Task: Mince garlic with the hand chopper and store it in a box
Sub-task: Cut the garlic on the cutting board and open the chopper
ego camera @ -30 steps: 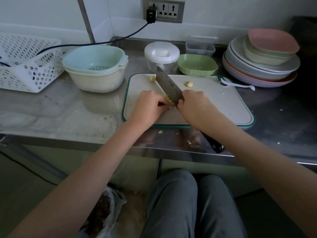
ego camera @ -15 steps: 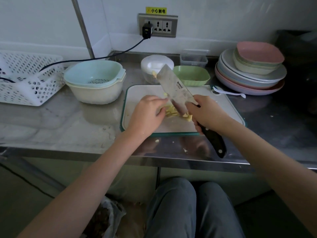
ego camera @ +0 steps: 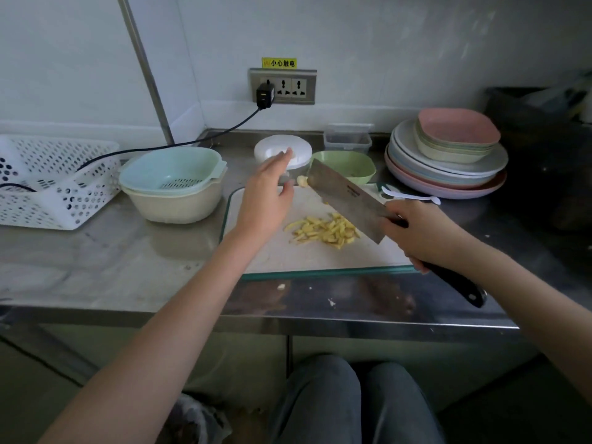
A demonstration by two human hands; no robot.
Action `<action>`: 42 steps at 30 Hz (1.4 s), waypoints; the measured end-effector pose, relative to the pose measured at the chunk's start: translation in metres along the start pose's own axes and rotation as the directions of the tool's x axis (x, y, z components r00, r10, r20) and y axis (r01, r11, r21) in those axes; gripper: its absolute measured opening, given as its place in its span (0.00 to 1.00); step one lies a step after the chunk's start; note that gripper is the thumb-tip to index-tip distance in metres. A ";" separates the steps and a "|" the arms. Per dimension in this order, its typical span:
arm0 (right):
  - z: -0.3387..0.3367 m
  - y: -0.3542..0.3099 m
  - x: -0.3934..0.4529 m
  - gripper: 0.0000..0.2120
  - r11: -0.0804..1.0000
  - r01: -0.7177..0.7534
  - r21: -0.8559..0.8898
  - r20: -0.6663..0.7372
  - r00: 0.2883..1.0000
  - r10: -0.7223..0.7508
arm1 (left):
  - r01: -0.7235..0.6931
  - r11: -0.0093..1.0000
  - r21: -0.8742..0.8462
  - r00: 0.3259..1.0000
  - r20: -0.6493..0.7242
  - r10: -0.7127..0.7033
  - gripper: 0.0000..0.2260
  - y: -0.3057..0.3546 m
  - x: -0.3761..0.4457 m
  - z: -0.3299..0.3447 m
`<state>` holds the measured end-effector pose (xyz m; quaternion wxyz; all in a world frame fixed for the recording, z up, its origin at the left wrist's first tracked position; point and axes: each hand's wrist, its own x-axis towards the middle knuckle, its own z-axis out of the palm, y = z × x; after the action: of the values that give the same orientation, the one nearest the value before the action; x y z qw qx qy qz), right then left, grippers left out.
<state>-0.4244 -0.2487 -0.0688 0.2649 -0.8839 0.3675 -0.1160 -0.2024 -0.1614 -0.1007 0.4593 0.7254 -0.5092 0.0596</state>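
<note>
- Since half a second ago the left hand (ego camera: pixel 266 193) has left the cut garlic and lifted toward the back of the board, fingers now straight and spread, holding nothing; its fingertips lie in front of the white hand chopper (ego camera: pixel 283 151).
- Right hand (ego camera: pixel 416 232) grips the cleaver (ego camera: pixel 346 200) at the junction of blade and black handle; the blade has risen off the board and slants up to the left.
- One whole garlic clove (ego camera: pixel 301 181) shows at the blade's far tip, between the blade and the left hand; contact cannot be told.
- Sliced garlic strips (ego camera: pixel 323 230) lie in a loose heap mid-way on the white cutting board (ego camera: pixel 320 261), under the raised blade.
- Hand chopper stands behind the board, lid on, beside a green bowl (ego camera: pixel 347 165).
- Clear storage box (ego camera: pixel 347 139) sits against the wall behind the green bowl.
- White spoon (ego camera: pixel 410 195) lies at the board's right far corner.
- Stacked plates (ego camera: pixel 448 168) stand to the right; a colander set in a bowl (ego camera: pixel 173 184) and a white perforated basket (ego camera: pixel 54 184) to the left.
- Small garlic scraps dot the steel counter (ego camera: pixel 96 267) in front of the board.
</note>
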 end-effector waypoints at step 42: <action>0.063 -0.061 -0.041 0.13 0.919 -0.254 -0.303 -0.019 0.965 0.261 | 0.083 0.992 0.095 0.994 0.057 -0.088 0.07 -0.051 0.016 0.014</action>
<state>-0.3919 -0.1590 -0.0879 0.1433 -0.8592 0.4910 -0.0132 -0.1600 -0.1799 -0.1306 0.4117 0.7685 -0.4880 0.0412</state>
